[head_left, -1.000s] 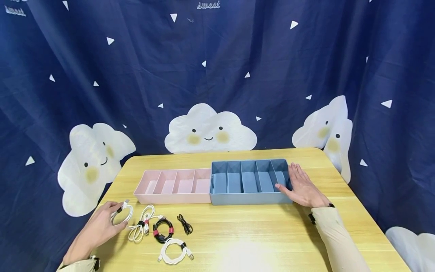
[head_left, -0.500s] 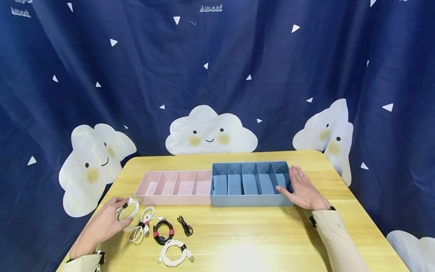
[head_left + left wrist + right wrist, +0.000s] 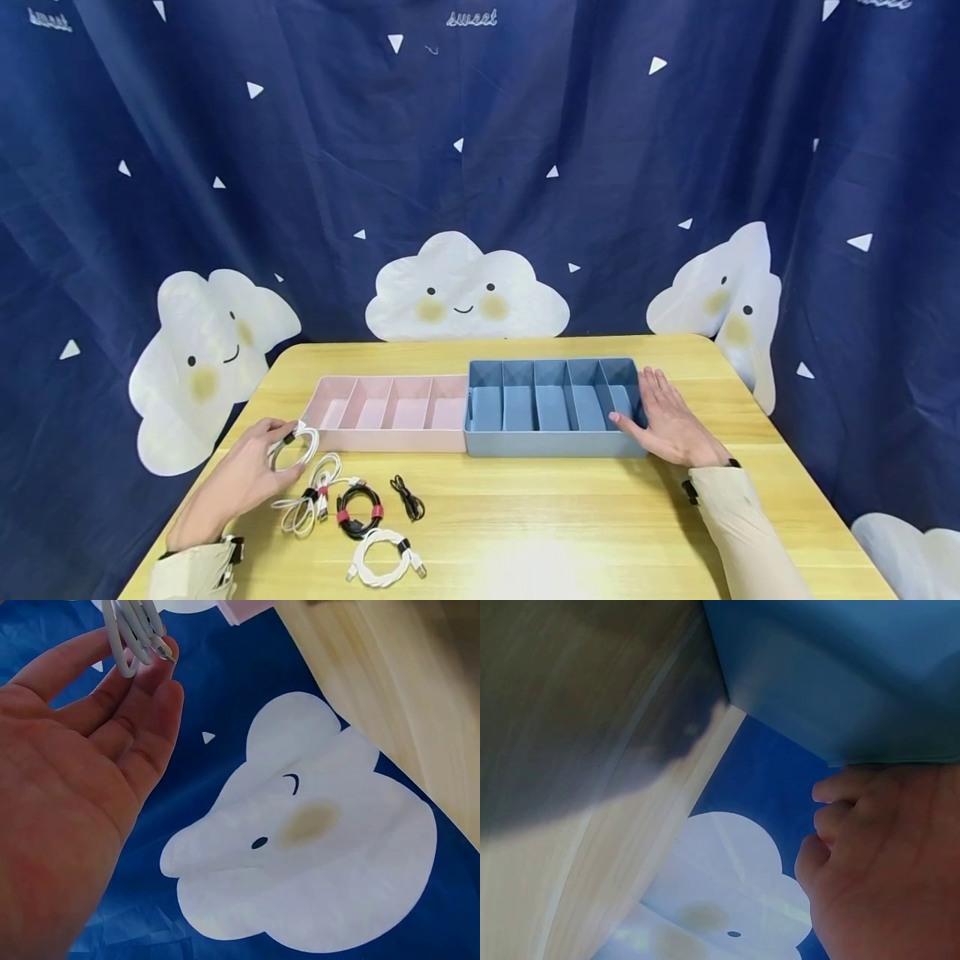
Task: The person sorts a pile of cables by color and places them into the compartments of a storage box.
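Observation:
My left hand pinches a coiled white USB cable, raised just in front of the pink box's left end. In the left wrist view the white coil and its metal plug show at the fingertips. My right hand lies with straight fingers along the right end of the blue divided box; its thumb is over the front rim near the corner. The right wrist view has that hand against the blue wall. The pink divided box stands against the blue one's left end.
Several bundled cables lie on the table: a white one with red and black ties, a black ring with red ties, a small black bundle and a white coil. A dark blue cloud-patterned curtain hangs behind.
My left hand has carried the white coil to the right and away from me, toward the pink box. The right hand has stayed against the blue box.

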Demonstrator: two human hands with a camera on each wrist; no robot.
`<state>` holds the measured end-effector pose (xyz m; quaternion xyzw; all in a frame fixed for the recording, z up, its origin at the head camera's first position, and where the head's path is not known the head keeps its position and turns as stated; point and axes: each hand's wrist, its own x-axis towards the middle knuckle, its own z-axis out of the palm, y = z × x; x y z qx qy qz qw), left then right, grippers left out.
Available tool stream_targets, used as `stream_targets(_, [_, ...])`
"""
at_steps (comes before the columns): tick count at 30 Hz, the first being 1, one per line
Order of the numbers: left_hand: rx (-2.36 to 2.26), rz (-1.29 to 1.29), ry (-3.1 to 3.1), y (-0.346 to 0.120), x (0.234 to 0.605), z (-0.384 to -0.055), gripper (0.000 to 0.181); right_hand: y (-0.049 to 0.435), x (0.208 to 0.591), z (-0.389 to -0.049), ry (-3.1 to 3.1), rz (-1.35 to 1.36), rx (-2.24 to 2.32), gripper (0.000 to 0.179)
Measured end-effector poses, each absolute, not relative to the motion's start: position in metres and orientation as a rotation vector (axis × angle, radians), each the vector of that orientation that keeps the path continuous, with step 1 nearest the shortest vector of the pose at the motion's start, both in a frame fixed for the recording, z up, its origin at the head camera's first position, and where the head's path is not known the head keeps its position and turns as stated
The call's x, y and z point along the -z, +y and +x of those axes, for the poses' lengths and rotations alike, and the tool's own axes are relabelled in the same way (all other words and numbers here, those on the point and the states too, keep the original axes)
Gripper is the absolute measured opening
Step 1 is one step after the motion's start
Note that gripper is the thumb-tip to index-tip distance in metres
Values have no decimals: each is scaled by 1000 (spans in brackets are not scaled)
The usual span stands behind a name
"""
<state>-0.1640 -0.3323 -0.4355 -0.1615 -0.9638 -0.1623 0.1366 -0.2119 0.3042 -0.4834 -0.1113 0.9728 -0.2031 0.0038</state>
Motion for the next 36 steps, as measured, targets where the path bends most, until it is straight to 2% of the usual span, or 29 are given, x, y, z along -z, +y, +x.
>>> stream_targets(23, [520, -471, -2848, -305, 415, -175, 69, 306, 485, -213, 3056, -365, 629, 105])
stream_targets(36, [523, -550, -2817, -295, 413, -184, 66, 307, 485, -213, 3045, -363, 635, 105])
